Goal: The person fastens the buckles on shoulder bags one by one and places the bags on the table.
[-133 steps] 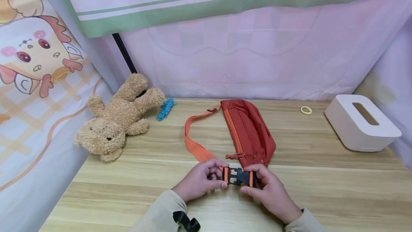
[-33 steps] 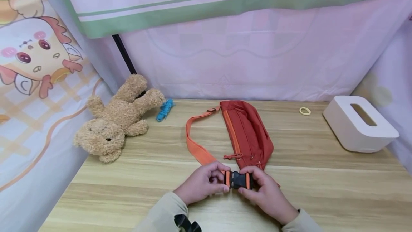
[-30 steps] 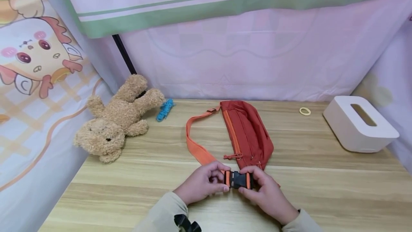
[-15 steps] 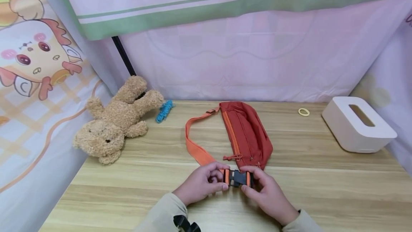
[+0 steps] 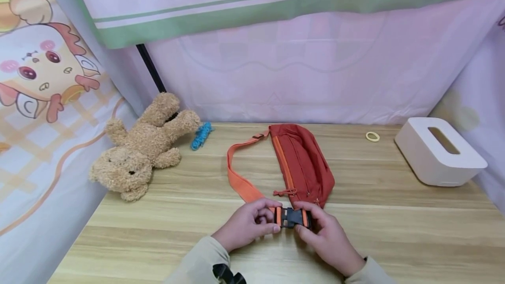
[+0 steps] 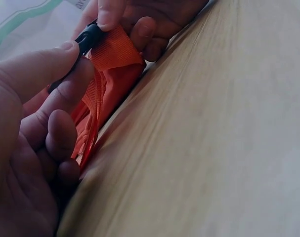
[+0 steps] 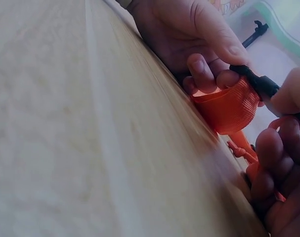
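Observation:
A red waist bag [image 5: 305,165] with an orange zip lies on the table, its orange strap [image 5: 241,182] looping to the left. At the bag's near end is a black side-release buckle [image 5: 293,218]. My left hand [image 5: 246,226] pinches its left half between thumb and fingertips, while the right hand [image 5: 330,239] pinches the right half. The two halves meet in line, and small gaps show between the prongs at the left; how deep they sit is unclear. In the left wrist view, orange webbing [image 6: 117,49] hangs beneath the buckle. The right wrist view shows webbing [image 7: 226,108] folded below it too.
On the wooden table [image 5: 394,231], a teddy bear [image 5: 146,143] lies at the left beside a blue cord bundle [image 5: 201,135]. A yellow ring [image 5: 372,136] and a white tissue box [image 5: 439,152] stand at the right. Curtains [image 5: 276,78] hang behind.
Since the earliest frame, the buckle halves have come closer together. In the last second the gap has widened slightly, with both hands keeping their pinch. Bag and strap have barely moved.

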